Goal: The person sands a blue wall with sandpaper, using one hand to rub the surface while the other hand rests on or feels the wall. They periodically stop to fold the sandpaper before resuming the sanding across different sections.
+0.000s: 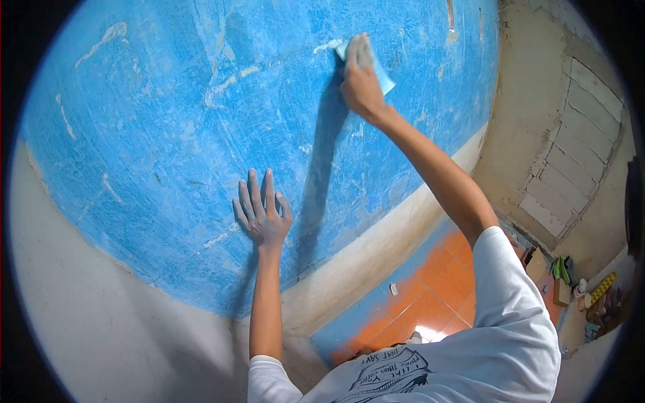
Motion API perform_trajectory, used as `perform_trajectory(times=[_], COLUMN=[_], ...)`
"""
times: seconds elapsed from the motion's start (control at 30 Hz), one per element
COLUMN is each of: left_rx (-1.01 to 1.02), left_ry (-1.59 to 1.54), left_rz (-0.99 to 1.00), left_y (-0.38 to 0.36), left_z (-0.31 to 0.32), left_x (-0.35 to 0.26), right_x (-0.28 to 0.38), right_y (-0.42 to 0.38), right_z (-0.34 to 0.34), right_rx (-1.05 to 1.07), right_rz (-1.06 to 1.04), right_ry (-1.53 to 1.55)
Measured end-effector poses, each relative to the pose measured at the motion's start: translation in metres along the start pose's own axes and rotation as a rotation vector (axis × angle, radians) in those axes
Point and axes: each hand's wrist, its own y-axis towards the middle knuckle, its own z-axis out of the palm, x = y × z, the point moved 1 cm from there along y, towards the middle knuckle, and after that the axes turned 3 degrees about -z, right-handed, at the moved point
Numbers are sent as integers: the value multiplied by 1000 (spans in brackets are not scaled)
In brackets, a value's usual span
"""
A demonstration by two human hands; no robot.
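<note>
My right hand is pressed to the upper part of a blue wall, its fingers over a thin pale blue sheet. The sheet's straight edge and corner stick out to the right of my fingers. Just left of it runs a whitish patch mark on the wall. Lower down, my left hand lies against the blue surface with its fingers spread, holding nothing. The fingers of both hands look dusty grey.
Below the blue runs a whitish wall band. The orange tiled floor has a blue-grey dusty strip with a small white object. A bricked-up opening marks the right wall. Boxes and a yellow roll stand at lower right.
</note>
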Motion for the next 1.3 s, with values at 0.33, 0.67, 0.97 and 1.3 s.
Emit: perform_trajectory(times=[0.33,0.67,0.97,1.3], left_rx=[-18,-10,176,103], left_ry=[22,5,-95,-30], left_rz=[8,-22,-12,-162], left_y=[-2,-2,2,-4], left_z=[2,2,-14,-52], left_x=[1,-1,-2,63], right_x=[21,54,50,63], right_y=[-1,-3,-6,-18], right_z=[-3,-1,0,-10], right_rx=[-44,-34,-77,65], right_rz=[41,-155,-82,-273], right_ry=[121,18,45,-12])
